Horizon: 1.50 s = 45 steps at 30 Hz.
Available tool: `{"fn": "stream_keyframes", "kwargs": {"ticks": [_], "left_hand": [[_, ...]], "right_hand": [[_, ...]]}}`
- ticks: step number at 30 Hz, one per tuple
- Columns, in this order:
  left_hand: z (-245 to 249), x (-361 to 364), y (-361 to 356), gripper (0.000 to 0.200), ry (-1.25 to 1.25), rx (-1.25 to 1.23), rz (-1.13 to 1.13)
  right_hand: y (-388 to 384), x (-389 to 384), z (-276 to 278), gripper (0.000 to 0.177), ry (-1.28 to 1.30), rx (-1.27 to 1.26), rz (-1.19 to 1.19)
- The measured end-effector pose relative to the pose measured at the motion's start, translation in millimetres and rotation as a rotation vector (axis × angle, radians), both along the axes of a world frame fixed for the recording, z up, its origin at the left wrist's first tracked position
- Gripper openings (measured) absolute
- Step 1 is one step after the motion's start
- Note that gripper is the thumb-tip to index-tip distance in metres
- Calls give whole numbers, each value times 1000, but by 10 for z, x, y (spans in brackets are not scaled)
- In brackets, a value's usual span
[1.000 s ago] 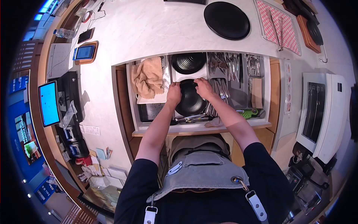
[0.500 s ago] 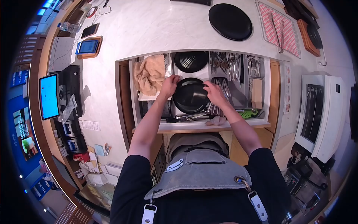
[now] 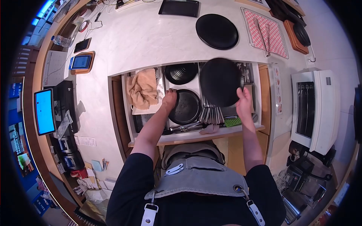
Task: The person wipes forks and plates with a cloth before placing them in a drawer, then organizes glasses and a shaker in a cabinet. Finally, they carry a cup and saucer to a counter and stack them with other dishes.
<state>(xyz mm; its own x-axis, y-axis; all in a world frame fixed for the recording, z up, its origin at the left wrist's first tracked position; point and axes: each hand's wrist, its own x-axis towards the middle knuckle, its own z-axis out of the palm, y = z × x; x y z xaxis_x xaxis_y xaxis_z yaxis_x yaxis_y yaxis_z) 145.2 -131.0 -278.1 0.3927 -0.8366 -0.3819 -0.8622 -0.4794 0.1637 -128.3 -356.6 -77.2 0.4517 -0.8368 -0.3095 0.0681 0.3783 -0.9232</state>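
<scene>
The hands are well apart. The right hand (image 3: 244, 98) grips a black plate (image 3: 220, 82) by its edge — held above the drawer (image 3: 233, 131) and its cutlery (image 3: 212, 115). The left hand (image 3: 170, 98) is at a black dish's (image 3: 185, 107) rim — whether gripping, I cannot tell. A towel (image 3: 142, 89) lies left of the dish.

One view here, and it rides on the person's head, facing forward and steeply down — the apron (image 3: 203, 180) fills the bottom of the frame! The open drawer (image 3: 226, 132) sits near, mid-frame, with the left hand (image 3: 170, 98) and right hand (image 3: 243, 98) both in shot. And it's a wide lens — counter (image 3: 151, 41) up top, screen (image 3: 45, 112) far left, white appliance (image 3: 320, 109) far right, corners dark.
</scene>
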Motion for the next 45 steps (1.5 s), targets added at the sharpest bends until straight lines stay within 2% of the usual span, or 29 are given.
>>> {"fn": "stream_keyframes", "kwargs": {"ticks": [3,6,9,12,13,16,17,19,21,23,24,26,28,31,35,38,41,43,44,45], "left_hand": [[185,-12,-42,35,54,-25,112],[244,67,-44,33,99,-50,101],[-27,109,-28,60,92,-43,49],[166,63,-15,59,118,-23,82],[243,53,10,36,95,-97,61],[641,28,-115,29,163,67,29],[619,37,-137,21,171,-83,24],[1455,50,-514,21,332,-240,125],[1996,151,-951,29,364,-632,167],[2189,390,-1493,31,496,-843,344],[2327,495,-1757,30,735,-880,528],[2204,718,-2256,45,769,-927,720],[2158,806,-2543,50,776,-821,848],[1855,901,-2720,47,538,-798,791],[1810,891,-2754,40,570,-861,829],[1850,899,-2747,39,680,-827,884],[1888,860,-2688,38,828,-905,907],[1888,777,-2571,40,454,-1087,711],[1980,697,-2456,41,505,-1209,645],[2060,606,-2325,42,834,-1183,698]], "right_hand": [[-435,238,172,17,-75,-26,-77],[-803,657,321,20,-175,-56,-109],[-1180,993,227,18,-200,-54,-132],[-1414,1225,205,19,-188,-53,-137],[-1456,1276,205,19,-195,-50,-132],[-1528,1311,169,18,-217,-54,-166],[-1553,1278,157,17,-224,-58,-186],[-1556,1147,219,18,-186,-95,-207],[-1510,982,318,18,-119,-155,-223],[-1511,831,313,19,-108,-182,-225],[-1535,762,336,20,-107,-201,-229],[-1421,709,498,22,-123,-250,-252],[-1379,600,555,23,-110,-288,-278],[-1341,385,578,24,-29,-350,-279],[-1166,279,704,25,-115,-322,-308],[-1078,272,683,26,-175,-303,-349],[-958,255,700,27,-235,-298,-379],[-842,215,677,26,-190,-295,-336],[-733,264,688,23,-330,-286,-306],[-562,335,789,23,-321,-256,-281]]}}
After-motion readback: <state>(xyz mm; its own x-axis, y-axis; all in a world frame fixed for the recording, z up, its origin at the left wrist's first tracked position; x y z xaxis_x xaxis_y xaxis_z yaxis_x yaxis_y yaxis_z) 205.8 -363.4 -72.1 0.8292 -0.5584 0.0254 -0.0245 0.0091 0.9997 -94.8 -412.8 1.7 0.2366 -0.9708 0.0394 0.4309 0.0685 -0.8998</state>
